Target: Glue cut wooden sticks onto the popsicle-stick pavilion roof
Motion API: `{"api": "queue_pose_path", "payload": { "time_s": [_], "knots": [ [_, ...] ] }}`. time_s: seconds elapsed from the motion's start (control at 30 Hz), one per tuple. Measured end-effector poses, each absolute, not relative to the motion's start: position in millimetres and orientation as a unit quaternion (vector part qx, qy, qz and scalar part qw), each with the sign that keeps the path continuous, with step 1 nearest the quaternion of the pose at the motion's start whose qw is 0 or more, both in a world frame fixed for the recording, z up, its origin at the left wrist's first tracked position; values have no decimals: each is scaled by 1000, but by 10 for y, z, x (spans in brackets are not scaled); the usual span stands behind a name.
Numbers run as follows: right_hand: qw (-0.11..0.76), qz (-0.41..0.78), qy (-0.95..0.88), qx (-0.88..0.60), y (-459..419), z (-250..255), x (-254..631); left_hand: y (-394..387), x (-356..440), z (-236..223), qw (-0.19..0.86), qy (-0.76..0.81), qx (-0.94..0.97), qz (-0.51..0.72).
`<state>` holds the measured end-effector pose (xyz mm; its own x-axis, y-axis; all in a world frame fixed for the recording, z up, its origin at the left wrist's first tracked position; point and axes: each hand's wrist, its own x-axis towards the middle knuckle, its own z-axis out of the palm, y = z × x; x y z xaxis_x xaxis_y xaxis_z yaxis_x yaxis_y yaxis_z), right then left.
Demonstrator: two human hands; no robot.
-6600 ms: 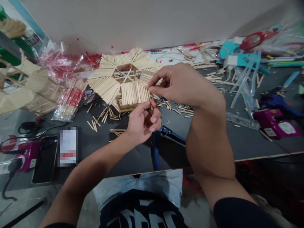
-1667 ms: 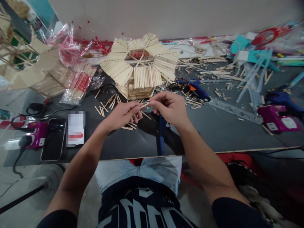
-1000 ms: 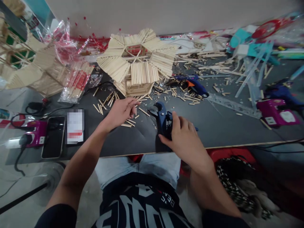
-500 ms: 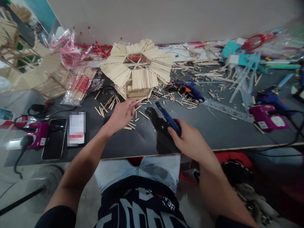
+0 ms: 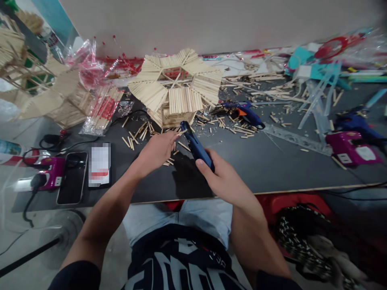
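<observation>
My left hand (image 5: pixel 159 149) is closed, fingertips pinching a short pale wooden stick (image 5: pixel 182 132) that pokes out to the right. Wrapped in my right hand (image 5: pixel 225 175) is a long blue plier-like cutter (image 5: pixel 198 147), its dark tip at the stick's end. Whether the jaws touch the stick, I cannot tell. Just behind both hands stands a star-shaped structure of wooden sticks (image 5: pixel 185 100). Cut stick pieces (image 5: pixel 140 131) lie around my left hand and under the structure.
A blue glue gun (image 5: pixel 249 114) lies right of the structure, with a purple power adapter (image 5: pixel 352 149) farther right. At left are two phones (image 5: pixel 72 177), a bag of sticks (image 5: pixel 104 106) and another stick structure (image 5: pixel 51 88). The table's front edge (image 5: pixel 272 189) runs before me.
My right hand has brought the blue cutter leftward, so its tip now meets the stick in my left hand. My left hand has shifted slightly; the view has turned a little.
</observation>
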<state>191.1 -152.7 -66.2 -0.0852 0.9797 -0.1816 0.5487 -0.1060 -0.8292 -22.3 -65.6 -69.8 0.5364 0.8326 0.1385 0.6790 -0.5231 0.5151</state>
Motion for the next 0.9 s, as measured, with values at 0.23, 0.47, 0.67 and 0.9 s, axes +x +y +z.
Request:
{"api": "queue_pose_path", "payload": {
  "time_s": [0.23, 0.47, 0.67, 0.9],
  "knots": [
    [268, 395, -629, -614, -1511, -642, 1827, -662, -192, -678, 173, 447, 867, 139],
    [270, 397, -632, -608, -1533, -628, 1831, -679, -192, -678, 169, 434, 874, 142],
    [270, 398, -636, -603, -1528, -628, 1841, -693, -178, -631, 162, 435, 876, 134],
    [261, 388, -647, -602, -1535, -633, 1833, -693, -189, -626, 158, 441, 875, 126]
  ]
}}
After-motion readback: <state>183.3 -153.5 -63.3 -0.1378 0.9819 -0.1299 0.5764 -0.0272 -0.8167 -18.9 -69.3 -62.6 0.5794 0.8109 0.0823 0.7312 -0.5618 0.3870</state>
